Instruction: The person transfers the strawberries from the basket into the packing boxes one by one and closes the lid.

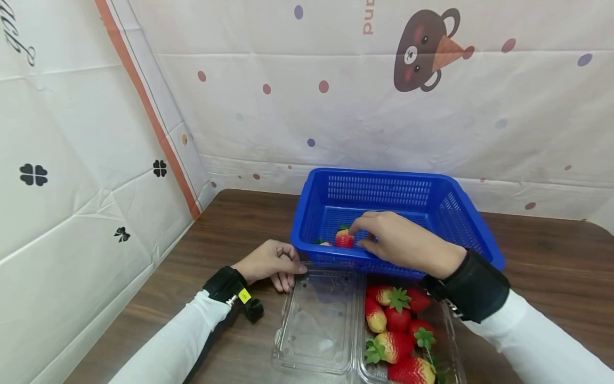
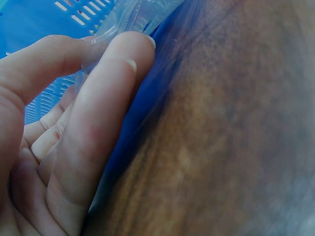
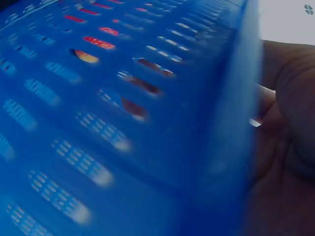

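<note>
My left hand (image 1: 275, 265) pinches the corner of the opened lid (image 1: 323, 320) of a clear plastic clamshell box; in the left wrist view the plastic edge (image 2: 133, 17) shows at the fingertips. My right hand (image 1: 400, 242) reaches over the front rim of a blue plastic basket (image 1: 384, 176), index finger and thumb apart. Its index fingertip is right at a red strawberry (image 1: 344, 239) with a green cap. Part of another strawberry (image 1: 325, 244) shows beside that one, mostly hidden by the rim. In the right wrist view the basket's slotted wall (image 3: 147, 162) covers the fingertips.
Several strawberries (image 1: 397, 320) fill the clamshell's right half, in front of the basket. Both stand on a dark wooden table (image 1: 249, 213). A patterned white cloth (image 1: 288, 117) hangs behind the table and along its left side.
</note>
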The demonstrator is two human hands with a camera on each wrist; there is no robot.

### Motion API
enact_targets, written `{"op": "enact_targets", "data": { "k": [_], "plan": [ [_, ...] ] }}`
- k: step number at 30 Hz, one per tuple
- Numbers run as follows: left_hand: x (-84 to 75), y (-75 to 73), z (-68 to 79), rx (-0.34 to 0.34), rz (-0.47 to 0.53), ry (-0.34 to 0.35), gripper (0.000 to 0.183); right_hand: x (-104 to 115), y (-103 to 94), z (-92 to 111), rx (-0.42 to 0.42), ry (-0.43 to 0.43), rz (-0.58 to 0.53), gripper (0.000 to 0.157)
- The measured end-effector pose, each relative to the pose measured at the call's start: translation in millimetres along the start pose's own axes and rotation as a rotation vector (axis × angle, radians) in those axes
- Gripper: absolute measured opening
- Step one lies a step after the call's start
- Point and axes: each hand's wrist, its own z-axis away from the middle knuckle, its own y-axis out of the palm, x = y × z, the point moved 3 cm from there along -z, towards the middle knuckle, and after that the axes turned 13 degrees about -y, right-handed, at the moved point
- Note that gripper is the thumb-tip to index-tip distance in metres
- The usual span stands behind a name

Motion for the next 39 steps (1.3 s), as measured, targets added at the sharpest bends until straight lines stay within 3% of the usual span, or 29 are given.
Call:
{"op": "enact_targets", "data": {
  "k": [7, 22, 39],
  "plan": [
    [-0.1, 0.6, -1.4, 0.007, -0.003, -0.007, 0.030, -13, 8.3, -8, 0.047, 0.076, -0.016, 0.020],
    [-2.1, 0.6, -1.1, -0.011, -0.016, -0.014, 0.031, -29, 24.9, -22, 0.115, 0.154, -0.047, 0.027],
    [-1.2, 0.3, -0.7, -0.014, -0.033, -0.009, 0.032, -33, 33.9, -33, 0.183, 0.085, -0.060, 0.020]
  ]
}}
